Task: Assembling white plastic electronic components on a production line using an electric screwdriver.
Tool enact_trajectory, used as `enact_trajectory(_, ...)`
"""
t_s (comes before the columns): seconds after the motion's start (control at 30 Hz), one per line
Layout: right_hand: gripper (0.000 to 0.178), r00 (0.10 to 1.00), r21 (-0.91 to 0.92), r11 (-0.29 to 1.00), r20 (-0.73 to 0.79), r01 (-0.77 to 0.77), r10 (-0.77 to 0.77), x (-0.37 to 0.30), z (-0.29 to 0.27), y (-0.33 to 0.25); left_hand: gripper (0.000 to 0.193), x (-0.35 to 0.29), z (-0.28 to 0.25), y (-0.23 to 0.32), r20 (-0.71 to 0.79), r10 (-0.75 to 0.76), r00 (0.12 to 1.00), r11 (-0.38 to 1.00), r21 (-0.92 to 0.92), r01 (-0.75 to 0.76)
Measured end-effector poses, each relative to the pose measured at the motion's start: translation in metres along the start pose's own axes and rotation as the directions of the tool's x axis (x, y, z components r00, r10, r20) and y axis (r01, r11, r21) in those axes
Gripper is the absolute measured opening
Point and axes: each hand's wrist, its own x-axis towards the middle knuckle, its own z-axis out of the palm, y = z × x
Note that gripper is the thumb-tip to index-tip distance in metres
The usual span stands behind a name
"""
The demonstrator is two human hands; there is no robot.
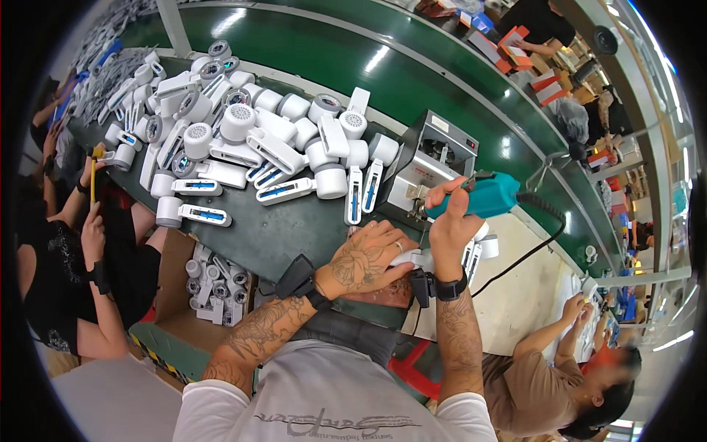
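My right hand point(451, 221) is closed around a teal electric screwdriver point(490, 194) with a black cable. The driver's tip end points left, at the front of a grey and black screw feeder point(416, 177). My left hand point(368, 258) rests low over the bench, fingers bent over a white handheld fan part point(406, 258); most of that part is hidden beneath the fingers. Under it lies a reddish-brown block or mat point(390, 293). Beyond my left hand, white handheld fans point(276, 151) lie heaped, several with open handles showing blue inside.
A cardboard box point(177, 272) of fan parts stands below the bench at left. More fan pieces point(486, 247) lie right of my right wrist. Co-workers sit on both sides; the left one holds a yellow tool point(93, 177). A green conveyor point(324, 44) runs behind.
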Motion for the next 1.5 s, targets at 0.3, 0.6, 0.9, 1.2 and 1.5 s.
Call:
enact_trajectory(0.3, 0.055, 0.99, 0.129, 0.985, -0.059, -0.117, 0.125, -0.034, -0.022, -0.043, 0.031, 0.004, -0.004, -0.002, 0.051, -0.032, 0.998, 0.999, -0.021, 0.033)
enact_trajectory(0.6, 0.059, 0.98, 0.071, 0.98, -0.045, -0.188, 0.191, -0.06, -0.037, -0.045, 0.032, 0.009, -0.009, 0.002, 0.174, -0.117, 0.978, 0.99, -0.062, 0.129)
enact_trajectory(0.9, 0.045, 0.969, 0.083, 0.969, -0.063, -0.232, 0.238, -0.066, -0.045, -0.039, 0.033, 0.014, -0.005, 0.007, 0.13, -0.047, 0.99, 0.995, -0.078, 0.057)
enact_trajectory(1.2, 0.026, 0.967, 0.071, 0.965, -0.005, -0.253, 0.254, -0.076, -0.045, -0.025, 0.036, 0.018, -0.015, 0.015, 0.083, -0.029, 0.996, 0.997, -0.076, 0.035)
enact_trajectory(1.5, 0.014, 0.958, 0.024, 0.964, -0.111, -0.264, 0.265, -0.09, -0.051, -0.074, 0.039, 0.005, -0.009, 0.03, 0.067, 0.144, 0.987, 0.988, 0.053, -0.147)
